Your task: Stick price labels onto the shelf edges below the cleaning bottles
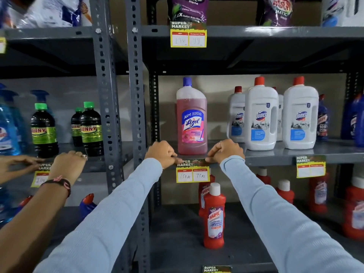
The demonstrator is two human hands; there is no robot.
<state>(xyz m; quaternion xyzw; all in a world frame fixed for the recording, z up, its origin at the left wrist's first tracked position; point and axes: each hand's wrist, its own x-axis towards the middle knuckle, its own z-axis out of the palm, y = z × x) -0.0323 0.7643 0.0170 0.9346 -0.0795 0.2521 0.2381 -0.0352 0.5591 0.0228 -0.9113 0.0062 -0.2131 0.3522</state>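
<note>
A yellow price label, marked 150 and 75, hangs on the grey shelf edge right below a pink Lizol bottle. My left hand presses the label's top left corner against the edge. My right hand pinches its top right corner. Both hands have fingers curled onto the label's dark top strip. White Domex bottles stand to the right on the same shelf, above another label with blank price boxes.
Another person's hands press a label on the left shelf, below green-capped Sunny bottles. Red Harpic bottles stand on the shelf beneath. A label marked 198 and 99 hangs on the upper shelf. Grey uprights separate the bays.
</note>
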